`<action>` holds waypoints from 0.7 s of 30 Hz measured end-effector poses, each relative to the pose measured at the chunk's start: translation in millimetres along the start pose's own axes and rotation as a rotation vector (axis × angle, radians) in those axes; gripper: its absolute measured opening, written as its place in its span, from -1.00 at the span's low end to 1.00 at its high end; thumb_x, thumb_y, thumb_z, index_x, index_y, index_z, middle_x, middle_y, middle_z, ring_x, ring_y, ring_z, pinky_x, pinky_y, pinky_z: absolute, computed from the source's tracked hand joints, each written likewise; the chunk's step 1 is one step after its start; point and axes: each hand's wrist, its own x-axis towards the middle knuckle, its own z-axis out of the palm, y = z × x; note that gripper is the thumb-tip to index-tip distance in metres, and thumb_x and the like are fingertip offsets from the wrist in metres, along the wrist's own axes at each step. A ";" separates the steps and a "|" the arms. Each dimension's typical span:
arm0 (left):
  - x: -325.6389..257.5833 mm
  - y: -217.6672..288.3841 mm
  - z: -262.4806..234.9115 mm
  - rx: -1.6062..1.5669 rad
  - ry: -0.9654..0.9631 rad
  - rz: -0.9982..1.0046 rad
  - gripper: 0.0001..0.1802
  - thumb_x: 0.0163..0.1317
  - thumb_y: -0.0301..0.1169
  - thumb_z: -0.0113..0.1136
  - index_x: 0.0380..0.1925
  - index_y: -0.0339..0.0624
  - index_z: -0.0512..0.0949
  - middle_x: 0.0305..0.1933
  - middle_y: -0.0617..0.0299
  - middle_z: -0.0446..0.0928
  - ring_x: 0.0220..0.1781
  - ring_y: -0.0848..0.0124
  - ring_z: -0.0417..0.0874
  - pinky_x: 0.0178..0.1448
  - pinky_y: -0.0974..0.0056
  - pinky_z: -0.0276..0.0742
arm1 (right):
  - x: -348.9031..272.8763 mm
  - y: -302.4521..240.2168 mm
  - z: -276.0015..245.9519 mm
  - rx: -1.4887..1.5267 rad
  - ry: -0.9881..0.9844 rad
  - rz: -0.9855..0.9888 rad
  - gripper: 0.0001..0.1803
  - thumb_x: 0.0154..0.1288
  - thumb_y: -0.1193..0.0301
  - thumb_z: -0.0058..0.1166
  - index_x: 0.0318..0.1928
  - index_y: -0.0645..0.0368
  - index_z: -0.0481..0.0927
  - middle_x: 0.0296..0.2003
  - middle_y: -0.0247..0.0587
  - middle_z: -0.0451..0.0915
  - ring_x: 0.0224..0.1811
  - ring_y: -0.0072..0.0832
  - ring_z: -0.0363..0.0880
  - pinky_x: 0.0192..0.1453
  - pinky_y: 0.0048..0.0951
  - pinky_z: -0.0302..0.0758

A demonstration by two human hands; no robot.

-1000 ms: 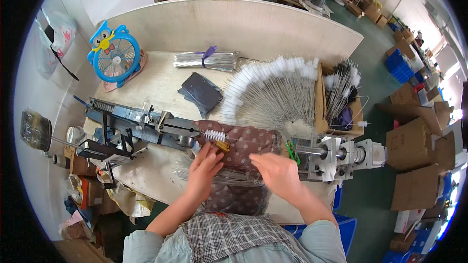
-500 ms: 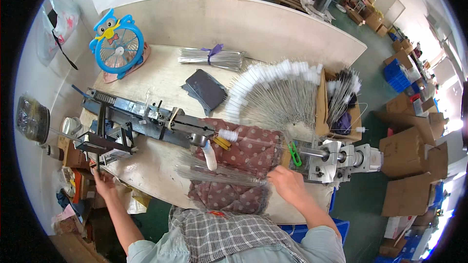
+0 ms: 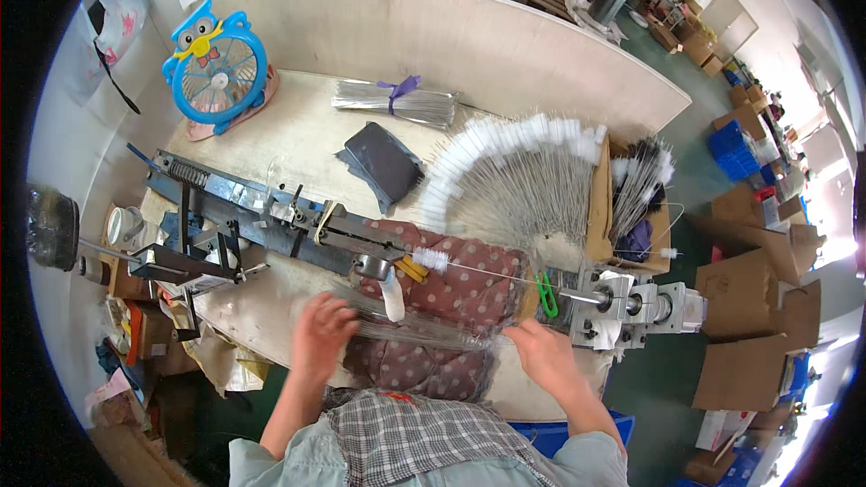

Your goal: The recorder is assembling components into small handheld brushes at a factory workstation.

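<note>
My left hand [image 3: 322, 335] is over the left ends of a loose bundle of thin metal wires [image 3: 415, 327], its fingers partly curled and blurred. At the bundle's right ends, my right hand [image 3: 544, 356] has thumb and fingers pinched together; whatever they grip is too fine to make out. The wires lie across a brown polka-dot quilted pad [image 3: 478, 263]. Beyond them, a small white-bristled brush [image 3: 431, 259] on a wire stem spans from the long dark metal jig [image 3: 262, 216] to the spindle machine [image 3: 613, 305]. A white-wrapped handle [image 3: 392, 298] hangs from the jig.
Finished white brushes [image 3: 505, 149] fan out behind the pad, beside a cardboard box [image 3: 599, 207] holding more brushes. A tied wire bundle [image 3: 424, 106], dark cloth pieces [image 3: 383, 167] and a blue fan [image 3: 219, 77] stand farther back. A green clip [image 3: 546, 295] is by the spindle.
My left hand has left the black lever at the far left and come right to the wires. My right hand has shifted slightly right and down. The brush's bristles now look fluffier.
</note>
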 end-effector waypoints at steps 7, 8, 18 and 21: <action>-20.9 -46.2 120.6 0.287 -0.144 -0.294 -0.84 0.23 -0.31 0.04 -0.43 -0.14 0.40 -0.61 0.22 0.38 -0.56 0.36 0.41 -0.42 0.25 0.37 | -4.2 -1.9 7.0 -0.003 -0.039 0.033 -0.89 0.04 0.55 0.01 -0.36 0.15 0.49 -0.36 -0.14 0.48 -0.27 -0.18 0.59 -0.28 -0.19 0.56; -43.8 -30.8 141.8 0.060 -0.180 -0.291 -0.72 0.28 -0.19 0.00 -0.48 -0.15 0.43 -0.66 0.30 0.29 -0.65 0.43 0.31 -0.48 0.28 0.31 | -4.2 -1.4 5.4 0.002 -0.035 0.048 -0.89 0.04 0.55 0.01 -0.36 0.15 0.49 -0.36 -0.14 0.48 -0.27 -0.18 0.59 -0.28 -0.19 0.56; -55.0 31.2 90.8 0.386 -0.448 -0.313 -0.51 0.34 -0.01 -0.10 -0.26 -0.26 0.53 -0.52 0.19 0.51 -0.57 0.36 0.48 -0.41 0.29 0.42 | -3.8 18.3 -119.4 -0.156 0.509 -0.006 -0.71 0.00 0.69 0.00 -0.21 0.21 0.56 -0.43 -0.11 0.48 -0.40 -0.21 0.50 -0.34 -0.26 0.46; -40.0 3.7 123.7 0.733 -0.889 -0.047 -0.71 0.31 -0.25 0.03 -0.20 -0.26 0.53 -0.27 0.04 0.59 -0.42 0.34 0.60 -0.37 0.26 0.49 | 11.3 17.7 -117.1 0.134 0.636 0.102 -0.73 0.03 0.69 0.06 -0.19 0.27 0.60 -0.34 -0.07 0.60 -0.38 -0.24 0.58 -0.31 -0.35 0.51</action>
